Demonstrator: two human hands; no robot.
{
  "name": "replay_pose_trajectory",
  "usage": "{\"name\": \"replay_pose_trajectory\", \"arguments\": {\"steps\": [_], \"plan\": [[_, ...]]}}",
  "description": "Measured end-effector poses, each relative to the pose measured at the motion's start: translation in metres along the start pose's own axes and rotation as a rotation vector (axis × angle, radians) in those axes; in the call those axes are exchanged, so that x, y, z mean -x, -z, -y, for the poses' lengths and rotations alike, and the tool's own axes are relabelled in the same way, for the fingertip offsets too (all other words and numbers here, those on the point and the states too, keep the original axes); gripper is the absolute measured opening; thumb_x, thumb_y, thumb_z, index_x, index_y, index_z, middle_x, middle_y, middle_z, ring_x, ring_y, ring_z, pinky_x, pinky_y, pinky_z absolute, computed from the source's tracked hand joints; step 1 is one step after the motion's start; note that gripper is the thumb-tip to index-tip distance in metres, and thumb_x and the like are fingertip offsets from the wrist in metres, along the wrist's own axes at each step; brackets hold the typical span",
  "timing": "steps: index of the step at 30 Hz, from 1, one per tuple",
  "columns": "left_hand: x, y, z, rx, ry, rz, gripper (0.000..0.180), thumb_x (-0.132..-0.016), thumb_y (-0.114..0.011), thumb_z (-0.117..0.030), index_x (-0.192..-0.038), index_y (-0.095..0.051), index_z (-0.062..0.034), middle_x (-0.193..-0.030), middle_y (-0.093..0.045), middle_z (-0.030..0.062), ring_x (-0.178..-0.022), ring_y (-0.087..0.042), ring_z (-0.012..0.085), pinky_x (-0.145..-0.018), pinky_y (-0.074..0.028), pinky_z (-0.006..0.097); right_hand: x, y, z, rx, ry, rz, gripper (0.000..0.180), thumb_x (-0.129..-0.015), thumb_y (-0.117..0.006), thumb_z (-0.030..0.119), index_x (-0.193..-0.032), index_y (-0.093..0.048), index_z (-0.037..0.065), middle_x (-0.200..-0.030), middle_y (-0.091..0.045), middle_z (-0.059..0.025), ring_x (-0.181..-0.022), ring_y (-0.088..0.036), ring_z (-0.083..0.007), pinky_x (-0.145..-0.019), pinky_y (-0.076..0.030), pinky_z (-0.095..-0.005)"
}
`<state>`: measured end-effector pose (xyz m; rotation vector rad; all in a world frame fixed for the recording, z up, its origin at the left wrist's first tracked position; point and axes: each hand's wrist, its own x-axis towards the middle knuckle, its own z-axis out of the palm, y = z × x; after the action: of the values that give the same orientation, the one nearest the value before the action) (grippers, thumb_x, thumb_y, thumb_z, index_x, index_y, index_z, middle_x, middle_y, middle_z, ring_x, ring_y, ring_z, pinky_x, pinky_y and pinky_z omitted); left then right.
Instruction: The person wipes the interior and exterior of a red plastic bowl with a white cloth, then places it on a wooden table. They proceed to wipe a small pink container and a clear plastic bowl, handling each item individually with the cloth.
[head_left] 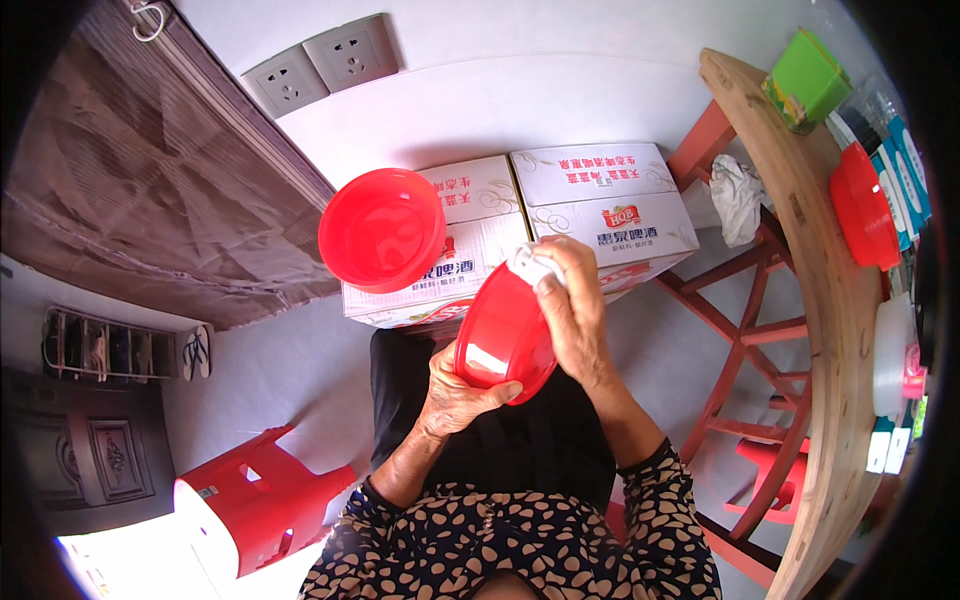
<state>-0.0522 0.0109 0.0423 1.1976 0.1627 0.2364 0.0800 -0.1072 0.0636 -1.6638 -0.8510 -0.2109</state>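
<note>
From the head view, the red plastic bowl I am working on sits just below the middle of the frame, tilted on edge over my lap. My left hand cups it from underneath, fingers closed around its lower wall and base. My right hand is folded over the upper rim, pinching a white cloth against it.

It looks thin and light to me, stiff enough to keep its round shape, glossy, so probably slick where my palm meets it. I judge the rim and the underside the surest places to hold, as I do now.

A second red bowl rests open side up on the cardboard boxes above centre. A wooden table curves down the right edge; a red stool stands at lower left.
</note>
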Motion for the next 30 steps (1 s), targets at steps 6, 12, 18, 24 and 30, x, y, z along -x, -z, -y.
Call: {"name": "replay_pose_trajectory", "arguments": {"steps": [6,12,18,24,30], "plan": [[0.000,0.006,0.020,0.273,0.006,-0.082,0.058,-0.063,-0.088,-0.012,-0.114,-0.060,-0.0046,-0.106,-0.065,0.0037,-0.096,-0.061,0.0123,-0.086,-0.051,0.031,0.025,-0.016,0.032,0.097,0.304,0.201,0.036,-0.086,-0.061,0.014,-0.121,-0.055,0.008,-0.128,-0.045,-0.0156,-0.118,-0.044,-0.0333,-0.099,-0.037,-0.0430],[0.001,0.009,0.016,0.318,0.036,-0.007,0.065,-0.063,-0.086,-0.005,-0.121,-0.056,-0.0048,-0.112,-0.063,0.0040,-0.104,-0.059,0.0151,-0.091,-0.049,0.033,0.008,-0.013,0.032,0.236,0.343,0.181,0.035,-0.086,-0.058,0.016,-0.120,-0.058,0.008,-0.123,-0.050,-0.0138,-0.116,-0.046,-0.0306,-0.095,-0.039,-0.0412],[-0.003,0.006,0.002,0.407,0.000,-0.077,0.061,-0.067,-0.081,-0.001,-0.122,-0.055,-0.0015,-0.113,-0.063,0.0072,-0.102,-0.060,0.0169,-0.091,-0.049,0.035,0.010,-0.006,-0.006,0.132,-0.022,-0.053,0.041,-0.093,-0.049,0.010,-0.133,-0.044,0.005,-0.132,-0.039,-0.0198,-0.121,-0.041,-0.0336,-0.103,-0.034,-0.0414],[-0.009,0.005,0.008,0.481,-0.003,-0.154,0.055,-0.072,-0.077,-0.001,-0.122,-0.054,-0.0027,-0.110,-0.064,0.0071,-0.100,-0.061,0.0172,-0.089,-0.050,0.034,0.062,-0.013,0.014,0.201,0.009,0.067,0.043,-0.089,-0.050,0.003,-0.133,-0.047,0.003,-0.138,-0.033,-0.0235,-0.126,-0.038,-0.0398,-0.104,-0.034,-0.0449],[-0.009,0.009,0.016,0.401,0.034,-0.229,0.053,-0.090,-0.062,-0.037,-0.129,-0.048,-0.0047,-0.118,-0.060,0.0085,-0.104,-0.060,0.0200,-0.090,-0.050,0.036,0.054,-0.015,0.025,0.159,0.169,0.115,0.051,-0.077,-0.062,0.000,-0.126,-0.056,0.009,-0.133,-0.041,-0.0165,-0.122,-0.041,-0.0358,-0.102,-0.035,-0.0452]]}}
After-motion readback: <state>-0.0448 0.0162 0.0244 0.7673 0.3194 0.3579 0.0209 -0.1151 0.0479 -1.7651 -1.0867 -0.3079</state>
